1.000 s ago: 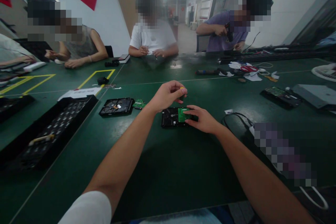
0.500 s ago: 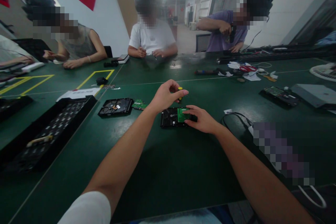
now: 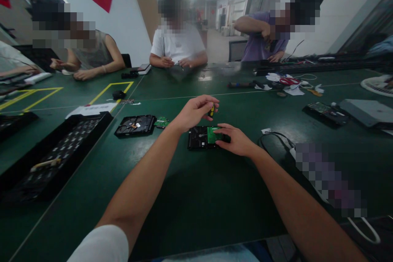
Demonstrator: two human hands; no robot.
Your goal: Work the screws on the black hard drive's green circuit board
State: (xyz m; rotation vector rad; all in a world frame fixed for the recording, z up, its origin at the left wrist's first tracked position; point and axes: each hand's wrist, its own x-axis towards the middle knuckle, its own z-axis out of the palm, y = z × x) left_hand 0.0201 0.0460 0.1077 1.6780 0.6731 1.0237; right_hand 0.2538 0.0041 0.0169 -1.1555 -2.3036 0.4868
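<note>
My left hand (image 3: pixel 199 109) is closed around a small screwdriver with a yellow and black handle (image 3: pixel 211 111), held above the far edge of a hard drive. The screwdriver's tip is too small to make out. The black hard drive (image 3: pixel 198 141) lies flat on the table with a green circuit board (image 3: pixel 211 136) on its face. My right hand (image 3: pixel 235 139) grips the drive's right end, with fingertips on the board, and hides that end. To the left lie a second hard drive (image 3: pixel 135 125) and a loose green circuit board (image 3: pixel 161 122).
A long black tray (image 3: pixel 58 151) stands on the green table (image 3: pixel 196 196) at left. At right are a cable (image 3: pixel 278 134), another drive (image 3: pixel 325 114) and a grey box (image 3: pixel 367 112). Three people (image 3: pixel 178 45) sit opposite. Paper scraps and tools lie at back right.
My left hand has turned and its fingers have stretched over the screwdriver, whose yellow top is now tucked under them. My right hand and the hard drive stay in place.
</note>
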